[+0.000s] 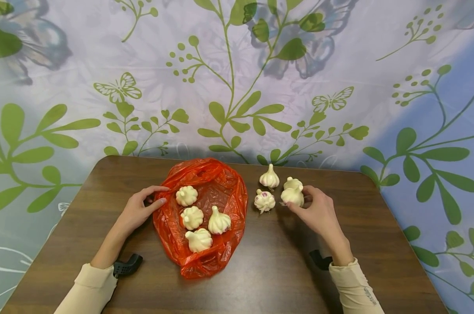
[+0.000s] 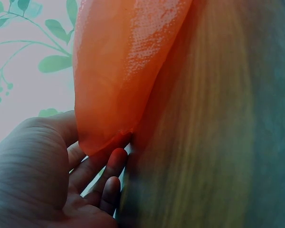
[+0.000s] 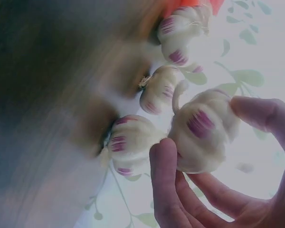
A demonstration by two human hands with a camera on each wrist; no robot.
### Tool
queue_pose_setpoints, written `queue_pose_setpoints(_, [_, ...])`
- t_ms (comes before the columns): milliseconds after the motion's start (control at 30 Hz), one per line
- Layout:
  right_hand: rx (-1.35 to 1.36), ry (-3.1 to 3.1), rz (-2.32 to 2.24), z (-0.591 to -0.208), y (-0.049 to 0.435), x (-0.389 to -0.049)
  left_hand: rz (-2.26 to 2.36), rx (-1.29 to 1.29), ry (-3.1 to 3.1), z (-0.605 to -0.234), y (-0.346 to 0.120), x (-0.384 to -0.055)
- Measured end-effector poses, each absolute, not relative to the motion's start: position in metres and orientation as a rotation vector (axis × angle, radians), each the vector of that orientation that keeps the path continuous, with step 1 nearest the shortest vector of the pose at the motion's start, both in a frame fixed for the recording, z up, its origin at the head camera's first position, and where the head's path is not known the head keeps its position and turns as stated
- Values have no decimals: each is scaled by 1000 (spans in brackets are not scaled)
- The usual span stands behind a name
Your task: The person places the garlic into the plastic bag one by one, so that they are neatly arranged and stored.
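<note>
Nearer the left edge of the table point(image 1: 278, 274) we see a cream left sleeve point(image 1: 87, 288) and black, bent left mount point(image 1: 128, 265); nearer the right edge, a cream right sleeve point(image 1: 352, 283) with grey marking point(image 1: 370, 295) and black right mount point(image 1: 320, 260).

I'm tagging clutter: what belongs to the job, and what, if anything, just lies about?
Job:
red plastic bag
four garlic bulbs inside
garlic bulb the right hand holds
three garlic bulbs beside the bag

Just background:
wooden table
leaf-print backdrop

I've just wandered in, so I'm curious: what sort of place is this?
Perhaps a small staged tabletop workspace: a wood-grain table bearing garlic bulbs and a red plastic bag, with a leaf-and-butterfly backdrop behind.
</note>
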State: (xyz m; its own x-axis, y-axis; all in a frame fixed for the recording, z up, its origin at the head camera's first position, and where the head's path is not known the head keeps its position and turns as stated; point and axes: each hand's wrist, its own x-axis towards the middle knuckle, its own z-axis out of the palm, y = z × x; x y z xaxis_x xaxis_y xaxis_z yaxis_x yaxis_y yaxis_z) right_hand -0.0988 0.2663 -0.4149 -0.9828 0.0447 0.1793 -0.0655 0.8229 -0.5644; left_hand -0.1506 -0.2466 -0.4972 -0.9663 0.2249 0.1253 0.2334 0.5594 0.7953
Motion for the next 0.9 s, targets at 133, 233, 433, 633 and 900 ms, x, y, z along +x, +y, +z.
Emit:
queue_pose_setpoints(133, [44, -2760, 893, -413, 264, -99, -1420, -404, -2768, -498, -246, -151])
queue_pose_setpoints(233, [76, -2718, 890, -412, 261, -100, -1429, -405, -2760, -498, -246, -151])
queue_pose_setpoints(433, [117, -2652, 900, -407, 254, -104, -1423, -405, -2761, -497, -246, -150])
queue_pose_setpoints(633, [149, -2635, 943, -403, 244, -108, -1407, -410, -2756, -498, -247, -151])
queue_pose_setpoints(900, [209, -2645, 1029, -399, 224, -113, -1408, -408, -2744, -502, -247, -153])
